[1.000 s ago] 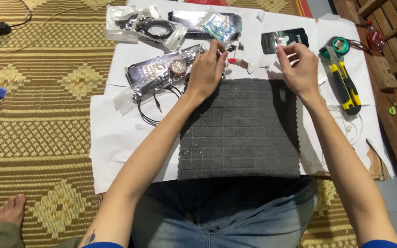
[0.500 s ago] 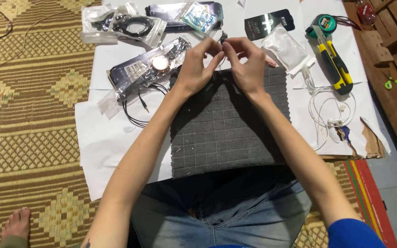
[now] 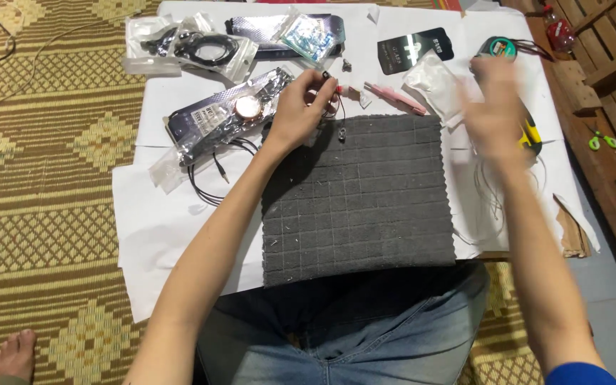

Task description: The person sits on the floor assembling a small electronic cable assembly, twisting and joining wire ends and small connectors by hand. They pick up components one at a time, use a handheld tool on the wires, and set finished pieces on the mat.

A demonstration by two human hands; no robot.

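My left hand sits at the far left corner of the grey mat, fingers curled and thumb pinched to the fingertips, wrist bent slightly back, forearm running bare across the mat's left edge. My right hand is raised off the mat's far right corner, blurred, fingers loosely spread and holding nothing, its forearm stretching along the mat's right side.

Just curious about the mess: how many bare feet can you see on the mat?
1: a bare foot at the bottom left corner on the woven mat. Any others may be hidden.
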